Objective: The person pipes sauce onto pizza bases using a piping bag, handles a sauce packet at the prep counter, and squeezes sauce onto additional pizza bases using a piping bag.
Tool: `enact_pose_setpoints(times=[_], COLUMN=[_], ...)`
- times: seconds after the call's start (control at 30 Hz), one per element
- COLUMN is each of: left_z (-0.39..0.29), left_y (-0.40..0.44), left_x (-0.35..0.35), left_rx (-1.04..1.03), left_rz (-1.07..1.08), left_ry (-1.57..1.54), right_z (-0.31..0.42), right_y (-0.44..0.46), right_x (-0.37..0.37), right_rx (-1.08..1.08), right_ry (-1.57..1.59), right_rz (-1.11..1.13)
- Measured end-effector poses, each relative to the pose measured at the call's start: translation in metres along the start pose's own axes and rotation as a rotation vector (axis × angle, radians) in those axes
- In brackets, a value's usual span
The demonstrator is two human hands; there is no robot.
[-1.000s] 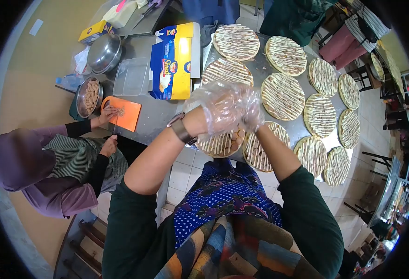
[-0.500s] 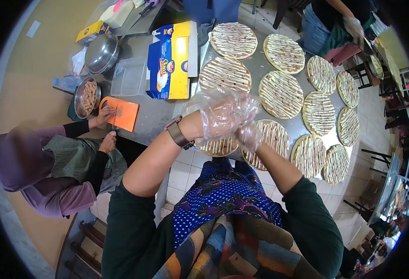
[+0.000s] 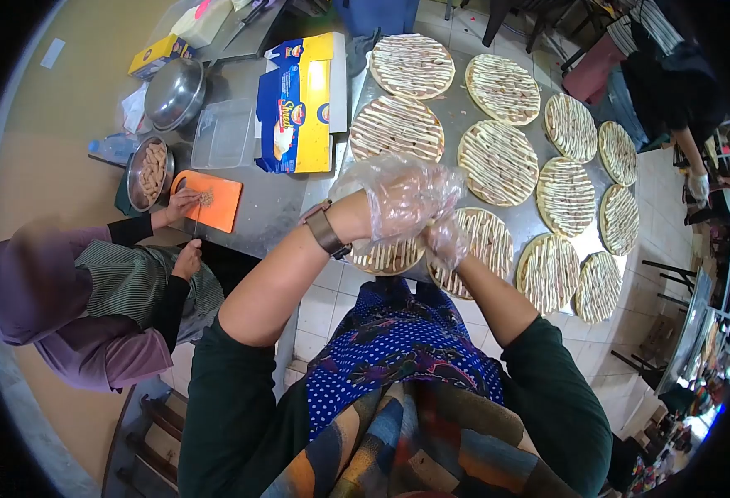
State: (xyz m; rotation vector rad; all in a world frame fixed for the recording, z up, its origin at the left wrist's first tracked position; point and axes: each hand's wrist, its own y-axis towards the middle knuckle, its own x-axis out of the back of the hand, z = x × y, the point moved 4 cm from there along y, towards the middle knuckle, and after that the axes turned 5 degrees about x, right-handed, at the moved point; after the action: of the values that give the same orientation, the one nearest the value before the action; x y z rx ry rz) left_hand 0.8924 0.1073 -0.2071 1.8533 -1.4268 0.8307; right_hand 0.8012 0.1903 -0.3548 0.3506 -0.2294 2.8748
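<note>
My left hand (image 3: 406, 197) and my right hand (image 3: 446, 239), both in clear plastic gloves, are close together above the near edge of the metal table (image 3: 465, 75). My left hand is curled, its palm side hidden. My right hand's fingers are pressed together just below it. Whatever either hand holds is hidden. Beneath them are a round flatbread (image 3: 388, 259) with cream-coloured stripes, partly covered by my left hand, and another striped one (image 3: 488, 241) by my right hand. Several more striped rounds (image 3: 498, 162) stand in rows behind and to the right.
At the left, a co-worker (image 3: 132, 290) holds a knife over an orange board (image 3: 218, 202). Near it are a bowl of brown pieces (image 3: 149, 174), a clear container (image 3: 222, 134), a metal bowl (image 3: 174, 94) and a yellow-blue box (image 3: 303, 108). Another person (image 3: 672, 91) leans at the upper right.
My right hand has moved down a little, below my left hand. My left hand has stayed nearly in place. The person at the upper right has moved farther right, away from the table.
</note>
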Motion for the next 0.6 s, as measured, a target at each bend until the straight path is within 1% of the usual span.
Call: enact_pose_setpoints(times=[0.03,0.07,0.1,0.13,0.17,0.23,0.27,0.3,0.33,0.4,0.43,0.5,0.53,0.57,0.6], left_z=[0.001,0.0,0.0,-0.001,-0.001,-0.003,-0.002,0.001,0.0,0.002,0.008,0.011,0.007,0.006,0.004], left_y=[0.003,0.005,0.006,0.008,0.009,0.011,0.01,0.009,0.009,0.014,0.015,0.016,0.018,0.021,0.022], left_x=[0.001,0.003,0.004,0.005,0.008,0.007,0.005,0.004,0.006,0.004,0.001,-0.002,0.005,0.009,0.013], left_rx=[-0.066,-0.134,-0.136,-0.129,-0.123,-0.118,-0.03,0.059,0.061,0.187,0.186,-0.094,-0.097,-0.032,0.034], left_rz=[-0.032,-0.065,-0.063,-0.053,-0.042,-0.032,-0.088,-0.145,-0.146,0.05,0.049,-0.055,-0.057,0.016,0.088], left_ry=[0.103,0.207,0.208,0.201,0.195,0.188,-0.022,-0.233,-0.236,-0.203,-0.203,0.25,0.257,0.265,0.271], right_z=[0.006,0.0,-0.005,-0.009,-0.012,-0.009,0.003,0.013,0.004,-0.013,-0.015,-0.024,-0.023,-0.025,-0.026], right_y=[0.012,0.021,0.03,0.036,0.042,0.026,0.017,0.007,0.01,0.015,0.027,0.04,0.046,0.042,0.035], right_x=[0.008,0.009,0.011,0.011,0.014,0.012,0.012,0.012,0.012,0.011,0.018,0.017,0.017,0.014,0.01], right_rx=[-0.02,-0.005,0.02,0.022,0.068,0.117,0.141,0.106,0.061,-0.029,0.052,0.045,0.041,-0.017,-0.054], right_ry=[0.016,0.193,0.368,0.37,0.327,0.393,0.427,0.291,0.277,0.251,0.222,0.397,0.484,0.525,0.431], right_rz=[-0.016,-0.083,-0.148,-0.151,-0.139,-0.125,-0.117,-0.075,-0.071,-0.06,-0.108,-0.115,-0.12,-0.127,-0.075])
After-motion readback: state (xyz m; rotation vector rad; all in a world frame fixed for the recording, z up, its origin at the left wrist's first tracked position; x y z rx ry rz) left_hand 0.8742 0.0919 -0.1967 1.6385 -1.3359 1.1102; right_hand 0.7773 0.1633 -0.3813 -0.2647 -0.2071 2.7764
